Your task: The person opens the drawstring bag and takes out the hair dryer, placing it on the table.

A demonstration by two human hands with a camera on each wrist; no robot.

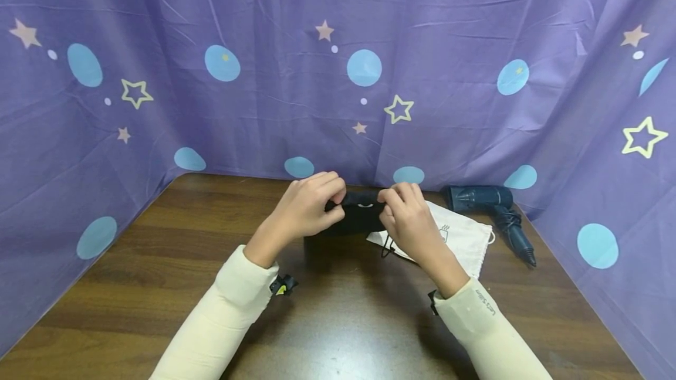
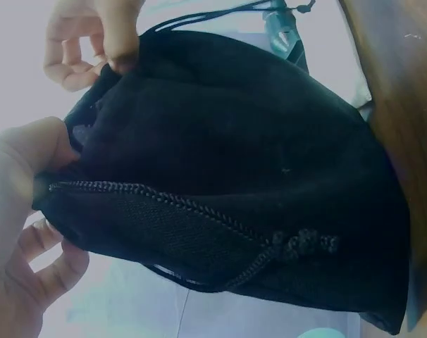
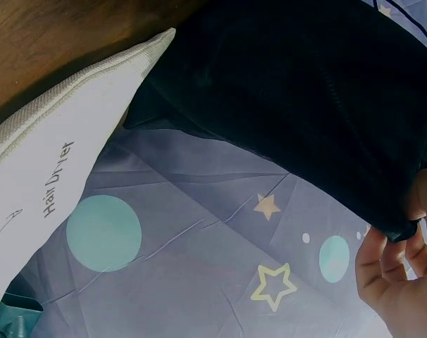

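Observation:
A black drawstring pouch (image 1: 352,223) hangs upright just above the table in front of me. My left hand (image 1: 310,207) pinches one side of its mouth between thumb and fingers. At the other side of the mouth, my right hand (image 1: 413,223) grips the rim the same way. The mouth is slightly parted, and something pale shows just inside it. A braided cord (image 2: 199,206) with a knot runs along the pouch in the left wrist view; a second cord loop dangles by the right hand. Most of the pouch's inside is hidden.
A white cloth bag (image 1: 470,236), printed "Hair Dryer" in the right wrist view, lies right of the pouch. Beyond it, a dark blue hair dryer (image 1: 477,198) rests with its cord wound on the handle. Purple curtain (image 1: 296,104) surrounds the wooden table (image 1: 158,263).

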